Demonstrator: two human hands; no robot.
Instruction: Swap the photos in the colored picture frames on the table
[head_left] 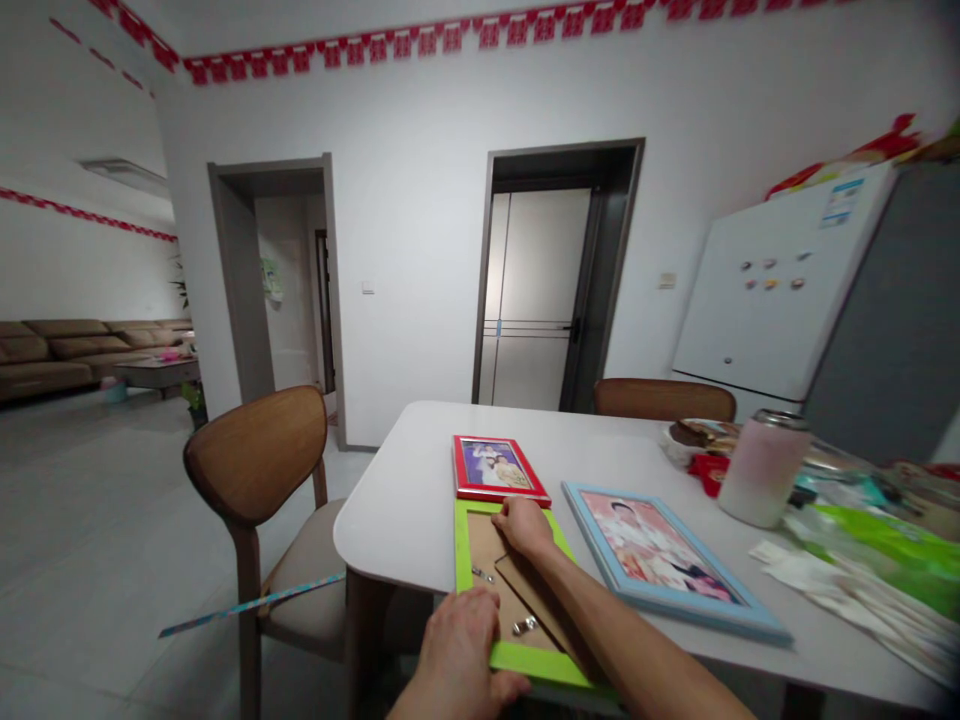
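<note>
A lime green picture frame [463,548] lies face down at the table's near edge, its brown backing board [501,598] showing. A small metal fitting [525,626] sits low on the board, and another metal piece [482,575] is near its left side. My left hand [459,645] grips the frame's lower left corner, thumb over the bottom rim. Across the board reaches my right arm; my right hand [525,527] is closed at the upper part of the board, its fingertips pressed together. Whatever they pinch is too small or hidden to make out.
Beyond the green frame lies a red framed photo [499,468]. A blue framed photo [667,560] is to the right. Farther right stand a pink-white flask [763,470], a green plastic package [892,550] and white cloth [847,585]. A wooden chair [262,455] is at left.
</note>
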